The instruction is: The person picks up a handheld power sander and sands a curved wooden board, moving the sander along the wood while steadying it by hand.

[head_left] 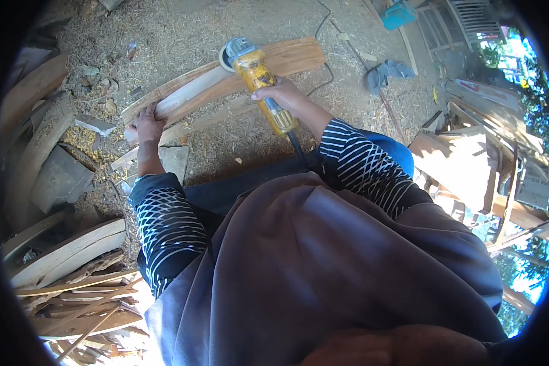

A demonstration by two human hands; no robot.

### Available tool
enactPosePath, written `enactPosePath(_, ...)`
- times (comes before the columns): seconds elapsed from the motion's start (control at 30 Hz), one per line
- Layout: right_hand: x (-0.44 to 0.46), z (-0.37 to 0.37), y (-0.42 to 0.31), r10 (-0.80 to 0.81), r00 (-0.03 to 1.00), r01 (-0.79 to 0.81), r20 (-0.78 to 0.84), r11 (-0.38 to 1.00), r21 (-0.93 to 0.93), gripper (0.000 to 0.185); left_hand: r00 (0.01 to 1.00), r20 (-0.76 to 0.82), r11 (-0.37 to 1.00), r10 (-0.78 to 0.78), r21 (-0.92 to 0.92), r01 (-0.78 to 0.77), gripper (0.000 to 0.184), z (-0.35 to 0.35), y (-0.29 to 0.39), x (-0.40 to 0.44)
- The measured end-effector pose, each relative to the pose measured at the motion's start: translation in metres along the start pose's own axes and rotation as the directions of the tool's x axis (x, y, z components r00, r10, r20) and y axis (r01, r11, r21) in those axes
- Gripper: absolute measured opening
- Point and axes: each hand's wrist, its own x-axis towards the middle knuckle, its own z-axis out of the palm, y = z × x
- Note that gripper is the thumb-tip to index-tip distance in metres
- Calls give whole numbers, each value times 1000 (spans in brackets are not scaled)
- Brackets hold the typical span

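Note:
A yellow angle grinder (253, 72) is in my right hand (282, 96), whose fingers wrap round its body. Its disc rests on or just over a long curved wooden board (296, 56); whether they touch is hard to tell. A pale strip runs along the board to the left of the disc. My left hand (149, 127) is at the board's left end, fingers over its edge, gripping it. A dark cord leaves the grinder's rear end toward my lap.
Curved planks (73, 253) and scrap wood are piled at the left. More boards (463, 158) lean at the right. A teal object (399, 16), grey sandals (389, 74) and a cable lie on the shavings-covered ground.

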Motion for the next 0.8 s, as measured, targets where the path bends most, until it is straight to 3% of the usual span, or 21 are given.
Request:
enactPosePath(0.1, 2, 24, 1, 12, 1000, -8, 26, 988, -153, 56, 1000, -7, 1000, -2, 12, 2, 64, 0, 0, -1)
enactPosePath(0.27, -2, 27, 8, 10, 998, 4, 66, 976, -217, 57, 1000, -19, 1000, 16, -5, -16, 64, 2, -3, 2)
enactPosePath(0.47, -4, 5, 22, 6, 999, -8, -48, 999, -50, 58, 998, -43, 998, 51, -38, -53, 64, 15, -16, 10)
enactPosePath(0.53, -8, -6, 23, 35, 989, -26, -145, 998, 63, 49, 999, -12, 998, 30, -46, -31, 65, 15, -15, 11)
enactPosePath(0.8, -1, -49, 17, 44, 972, -16, -232, 992, 122, 46, 1000, -28, 999, -4, -36, 3, 65, 14, -9, 9)
